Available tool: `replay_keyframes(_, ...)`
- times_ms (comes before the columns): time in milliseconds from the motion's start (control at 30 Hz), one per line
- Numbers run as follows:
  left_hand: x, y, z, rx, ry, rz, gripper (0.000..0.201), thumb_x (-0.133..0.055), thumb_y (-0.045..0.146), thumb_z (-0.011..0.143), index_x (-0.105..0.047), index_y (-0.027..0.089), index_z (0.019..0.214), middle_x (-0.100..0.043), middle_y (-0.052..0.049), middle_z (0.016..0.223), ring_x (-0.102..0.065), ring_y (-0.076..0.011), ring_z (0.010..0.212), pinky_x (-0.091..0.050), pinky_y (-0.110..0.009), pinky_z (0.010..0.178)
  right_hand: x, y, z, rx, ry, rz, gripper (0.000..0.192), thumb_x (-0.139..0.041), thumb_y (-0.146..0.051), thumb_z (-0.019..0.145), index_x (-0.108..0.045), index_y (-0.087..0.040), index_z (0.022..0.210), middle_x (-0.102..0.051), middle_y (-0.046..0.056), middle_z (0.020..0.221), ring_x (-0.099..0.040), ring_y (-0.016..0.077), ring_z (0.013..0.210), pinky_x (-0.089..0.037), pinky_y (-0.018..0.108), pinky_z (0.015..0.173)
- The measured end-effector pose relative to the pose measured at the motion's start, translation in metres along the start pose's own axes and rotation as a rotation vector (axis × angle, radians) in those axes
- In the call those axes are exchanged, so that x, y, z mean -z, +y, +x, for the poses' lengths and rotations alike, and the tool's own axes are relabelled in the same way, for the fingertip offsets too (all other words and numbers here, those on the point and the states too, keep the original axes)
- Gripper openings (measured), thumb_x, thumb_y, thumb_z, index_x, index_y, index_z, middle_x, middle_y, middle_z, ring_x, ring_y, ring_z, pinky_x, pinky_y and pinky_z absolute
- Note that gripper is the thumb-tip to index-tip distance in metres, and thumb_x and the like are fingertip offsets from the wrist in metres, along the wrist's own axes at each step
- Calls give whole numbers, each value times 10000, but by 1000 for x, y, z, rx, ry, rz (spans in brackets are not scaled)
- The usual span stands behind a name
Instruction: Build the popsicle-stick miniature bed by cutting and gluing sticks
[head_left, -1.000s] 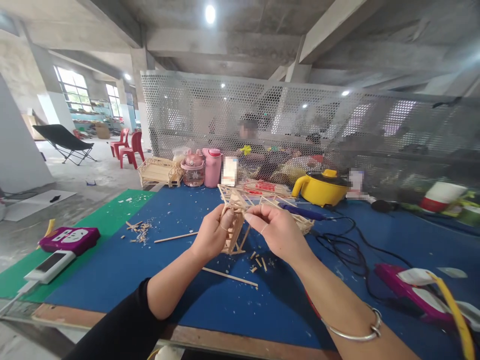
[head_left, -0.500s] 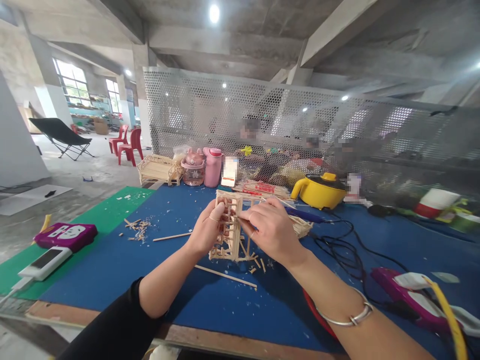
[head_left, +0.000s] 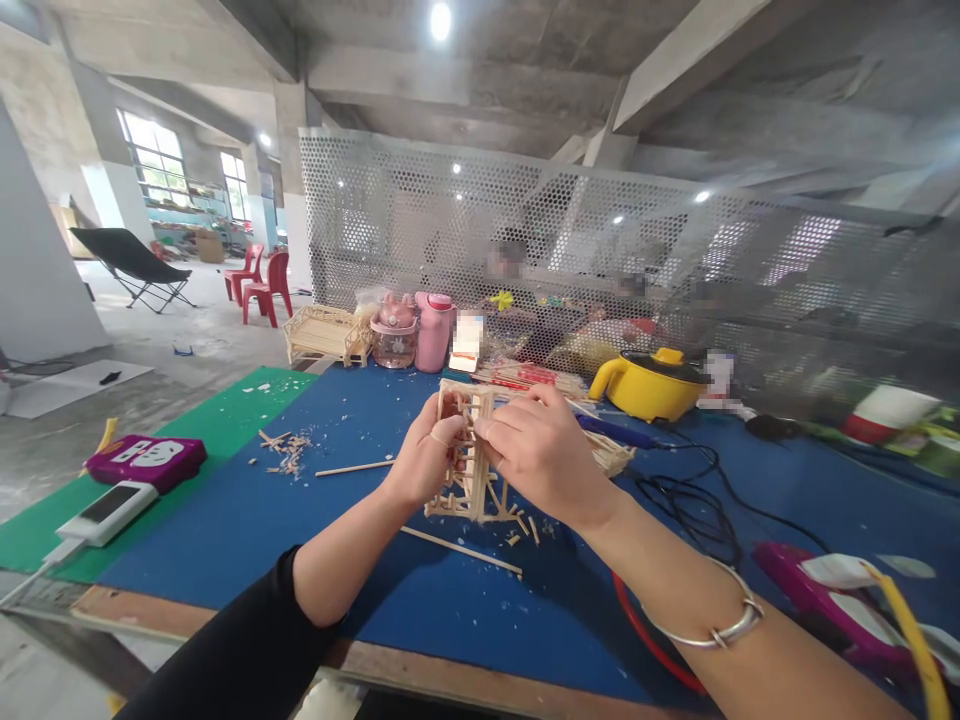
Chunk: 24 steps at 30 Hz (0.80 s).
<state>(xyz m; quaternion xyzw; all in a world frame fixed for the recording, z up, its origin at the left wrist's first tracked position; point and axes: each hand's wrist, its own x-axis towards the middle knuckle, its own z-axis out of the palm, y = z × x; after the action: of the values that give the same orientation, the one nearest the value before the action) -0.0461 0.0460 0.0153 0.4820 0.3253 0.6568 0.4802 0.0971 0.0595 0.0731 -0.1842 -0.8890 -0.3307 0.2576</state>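
Observation:
A small wooden stick frame [head_left: 480,478] with rungs and slanted braces stands on the blue table mat in front of me. My left hand [head_left: 429,452] grips its left side, thumb and fingers closed around the rungs. On the other side, my right hand [head_left: 541,450] has its fingertips pinched against the upper middle post; any small piece between them is hidden. Short stick offcuts [head_left: 529,528] lie at the frame's base. One long stick [head_left: 461,552] rests nearer to me, and another stick [head_left: 352,467] lies to the left.
Wood scraps [head_left: 283,455] lie on the left. Along the back are a stick-built tray [head_left: 328,335], a pink bottle [head_left: 433,335], a phone [head_left: 468,342] and a yellow pot [head_left: 646,388]. Black cables [head_left: 694,500] and a purple power strip [head_left: 821,590] occupy the right.
The view has shifted slightly, so everything sits a little further right. My left thumb has moved inward across the rungs towards the middle post. Both hands stay on the frame.

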Motion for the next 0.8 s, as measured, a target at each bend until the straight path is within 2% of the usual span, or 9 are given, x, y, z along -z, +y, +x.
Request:
replay_keyframes(133, -3, 6, -1, -20, -6, 88, 236, -527, 204, 738, -501, 200, 973, -489, 36, 763, -435, -62, 499, -388, -172, 395, 4, -1, 5, 21, -26, -38, 230, -469, -115, 824, -550, -186, 620, -571, -5, 618, -479, 144, 644, -290, 329, 717)
replay_keyframes(267, -4, 7, -1, -28, 9, 113, 205, -542, 225, 743, -481, 200, 937, -488, 40, 767, -440, -55, 503, -394, -166, 405, 1, 0, 3, 43, -14, -21, 244, -443, -124, 852, -590, -182, 667, -590, 7, 638, -495, 150, 659, -306, 332, 731)
replay_keyframes(433, -2, 4, -1, -54, -2, 139, 164, -526, 238, 763, -461, 201, 909, -477, 50, 741, -437, -50, 480, -397, -168, 400, -9, -1, -3, -30, 117, 82, 186, -472, -153, 870, -637, -167, 785, -638, 23, 678, -546, 152, 672, -334, 329, 734)
replay_keyframes(567, -1, 1, -1, -75, -38, 120, 157, -491, 225, 785, -451, 205, 935, -464, 53, 756, -420, -39, 470, -379, -157, 388, -14, -3, -6, -84, 179, 120, 151, -500, -175, 868, -626, -182, 786, -651, 16, 684, -556, 152, 671, -354, 323, 727)
replay_keyframes(800, -6, -1, -3, -104, -30, 155, 142, -505, 244, 809, -444, 206, 931, -440, 63, 716, -420, -40, 477, -399, -157, 410, -18, -5, -17, -225, 297, 233, 48, -561, -186, 840, -607, -199, 829, -650, 11, 692, -577, 158, 674, -419, 322, 687)
